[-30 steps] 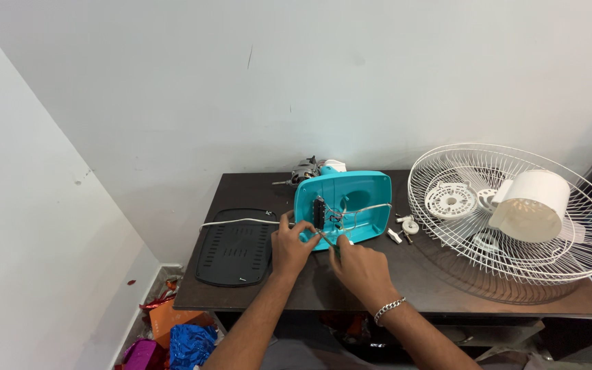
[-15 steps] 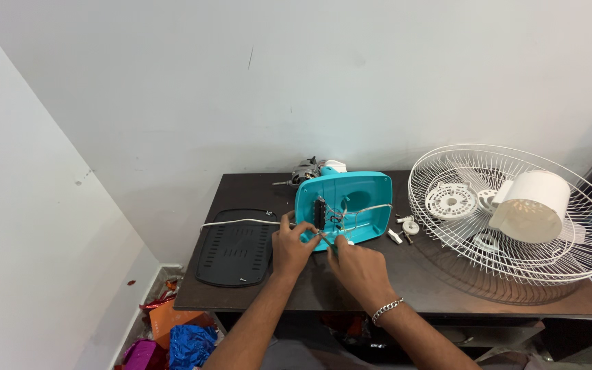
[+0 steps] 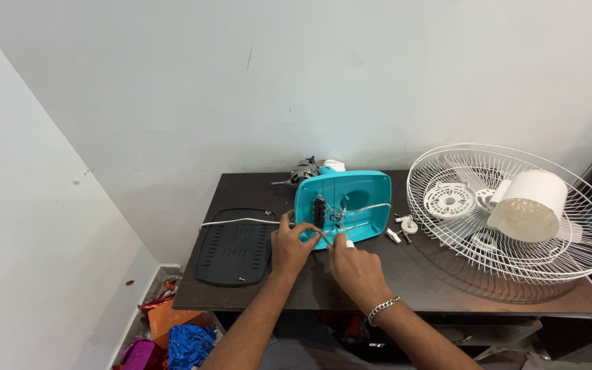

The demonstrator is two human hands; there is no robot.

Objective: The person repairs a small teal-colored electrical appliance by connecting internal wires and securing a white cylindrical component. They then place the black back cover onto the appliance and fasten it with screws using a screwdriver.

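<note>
Fan base, teal, open: left hand and right hand pinching wires at its edge; wiring being worked; next calls for fine fingertip control.

A dark table is being occupied by several things — a black cover, a teal base, small white parts and a white grille.
</note>
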